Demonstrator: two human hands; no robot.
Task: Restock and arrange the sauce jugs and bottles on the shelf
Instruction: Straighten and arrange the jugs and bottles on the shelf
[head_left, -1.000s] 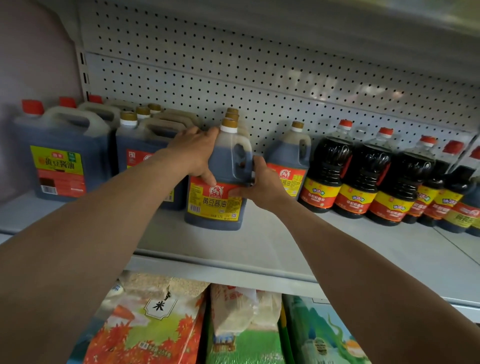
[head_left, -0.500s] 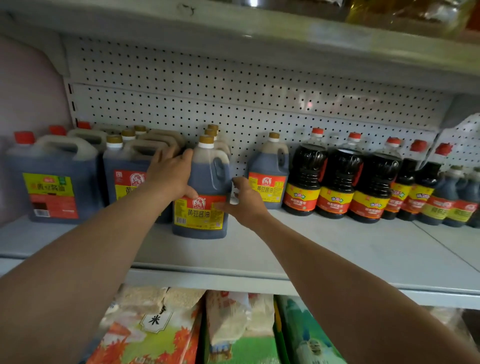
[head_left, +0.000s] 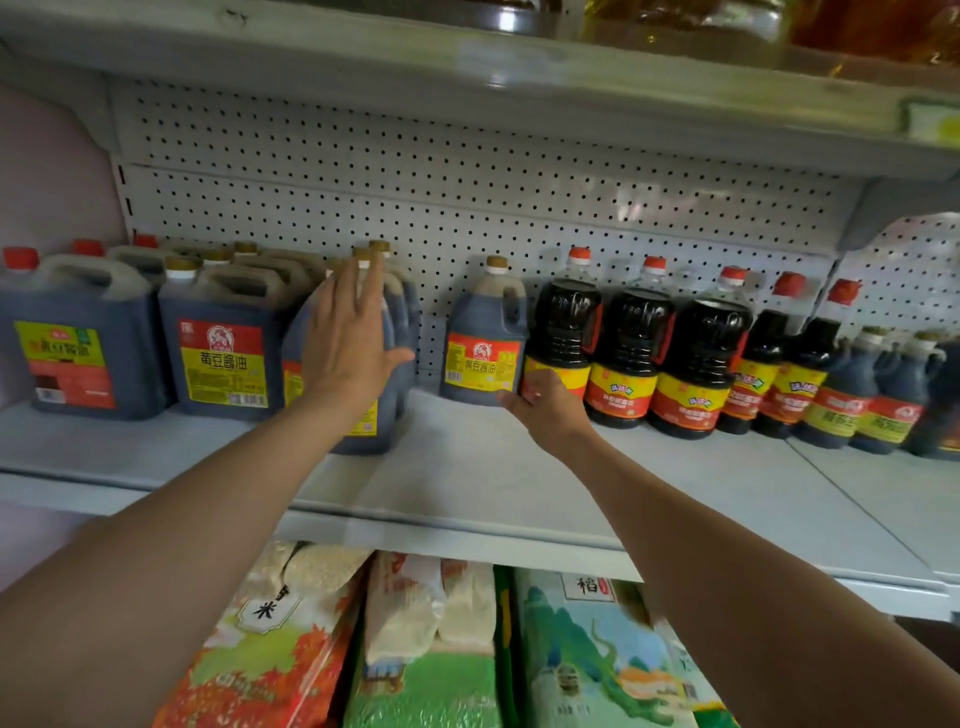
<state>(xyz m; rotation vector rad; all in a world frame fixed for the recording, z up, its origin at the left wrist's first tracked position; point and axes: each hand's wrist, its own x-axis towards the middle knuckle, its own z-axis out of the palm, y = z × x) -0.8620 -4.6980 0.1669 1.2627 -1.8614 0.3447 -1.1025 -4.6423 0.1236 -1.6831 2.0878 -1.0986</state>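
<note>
Sauce jug (head_left: 358, 364) | full, heavy, slick; lift by top handle | left hand (head_left: 347, 347) flat, fingers spread on it | right hand (head_left: 545, 402) seemingly grips round bottle (head_left: 561, 338) | mid-shelf (head_left: 467, 478), near back panel

Jug label (head_left: 363, 415) behind left hand (head_left: 347, 343)

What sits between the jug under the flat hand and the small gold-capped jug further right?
Nothing: in the head view, only bare shelf and pegboard separate the jug under the left hand from the small jug.

left hand (head_left: 347, 343) fingers spread flat | right hand (head_left: 545, 410) fingers curled
</note>
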